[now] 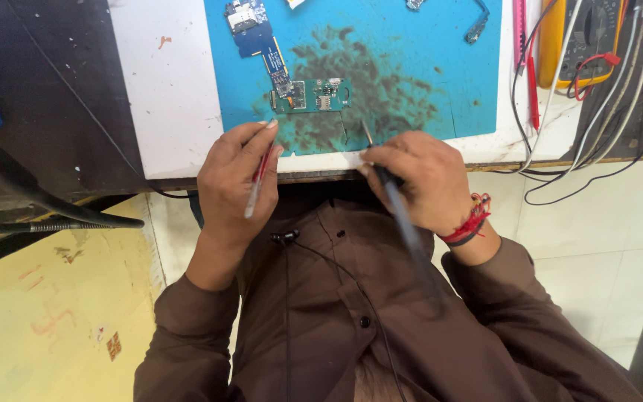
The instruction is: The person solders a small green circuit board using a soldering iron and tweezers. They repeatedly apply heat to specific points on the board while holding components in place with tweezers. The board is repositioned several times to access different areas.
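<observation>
The small green rectangular circuit board [311,95] lies on the stained blue work mat [426,67], just beyond your two hands and apart from both. Your left hand [238,179] has its grip closed on a thin red-and-silver tool [259,179], held near the front edge of the white surface [169,97]. Your right hand [418,182] grips a dark pen-shaped tool [400,212], whose fine metal tip [367,134] angles toward the mat. A yellow multimeter [589,37] sits far right.
</observation>
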